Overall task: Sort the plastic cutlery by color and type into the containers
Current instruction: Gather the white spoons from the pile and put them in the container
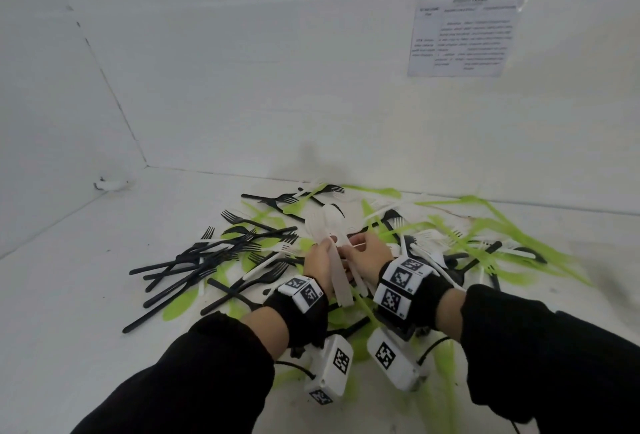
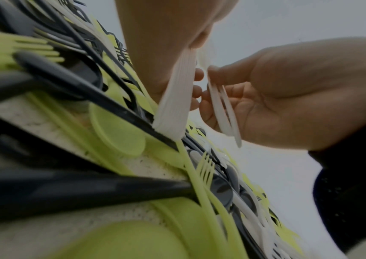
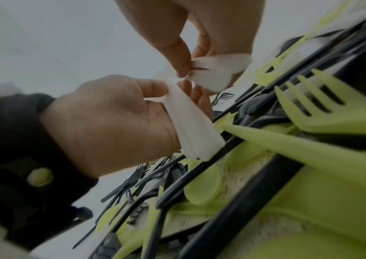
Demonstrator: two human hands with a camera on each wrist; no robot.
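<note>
Printed sheet taped to the white wall, upper right of the head view: header ends in "TRACE", first part smeared. Table text below is too blurred to read. Wrist-band cubes and white camera boxes carry black-and-white square fiducial markers, no characters. Wrist views: nothing legible.

left hand gripping white spoons, right hand touching
</note>
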